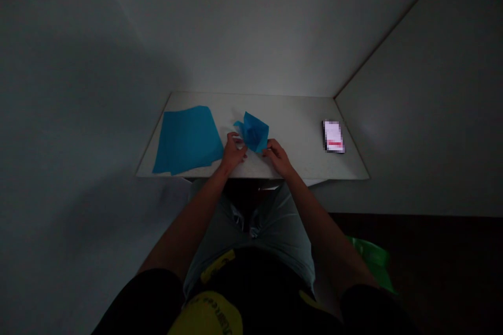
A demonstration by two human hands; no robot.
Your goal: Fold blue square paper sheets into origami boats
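Observation:
A partly folded piece of blue paper (254, 131) stands on the white table (291, 115) between my two hands. My left hand (233, 152) pinches its left edge with fingers closed. My right hand (276, 155) grips the lower right corner of the same paper, fingers curled. A stack of flat blue sheets (187, 139) lies just left of my left hand, overhanging the table's front edge a little.
A phone (334, 136) with a lit screen lies on the table's right side. Walls close in the table at the back, left and right. Below the table are my lap and a green object (372, 257) on the dark floor at the right.

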